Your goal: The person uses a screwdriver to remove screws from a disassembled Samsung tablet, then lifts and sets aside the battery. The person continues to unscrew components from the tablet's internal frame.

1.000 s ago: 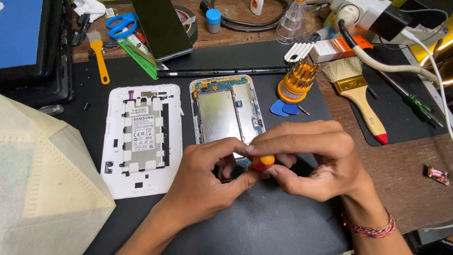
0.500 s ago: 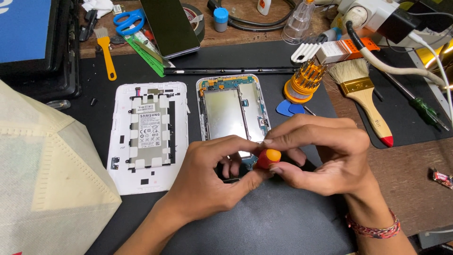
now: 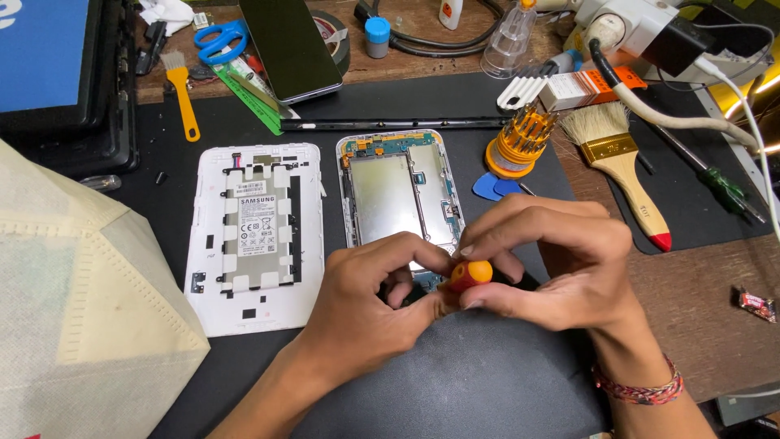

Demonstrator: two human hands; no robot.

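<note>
At the far left a pale cloth mask (image 3: 73, 325) bulks close to the camera, cut off by the frame edge and hiding the bench behind it; above it a dark case with a blue panel (image 3: 49, 57) is likewise cropped. To its right, on the black work mat (image 3: 455, 390), lies the white back cover (image 3: 256, 236) with its grey battery facing up, fully in view. Just beside it sits the opened tablet body (image 3: 398, 195), its metal shield and circuit board showing at the top, while its lower end is hidden under both hands. The left hand (image 3: 366, 305) comes up from the bottom edge, fingers curled inward, thumb and forefinger pinched against the small orange-handled screwdriver (image 3: 470, 274). The tool's tip is covered by fingers, so where it meets the board cannot be made out. The right hand (image 3: 561, 268), with a red braided band at the wrist, arches over from the right, fingertips closed on the same orange cap. Farther right stand an orange bit holder (image 3: 520, 142), two blue picks (image 3: 491, 187) and a wooden-handled brush (image 3: 621, 162); a green screwdriver (image 3: 719, 187) lies beyond it.
</note>
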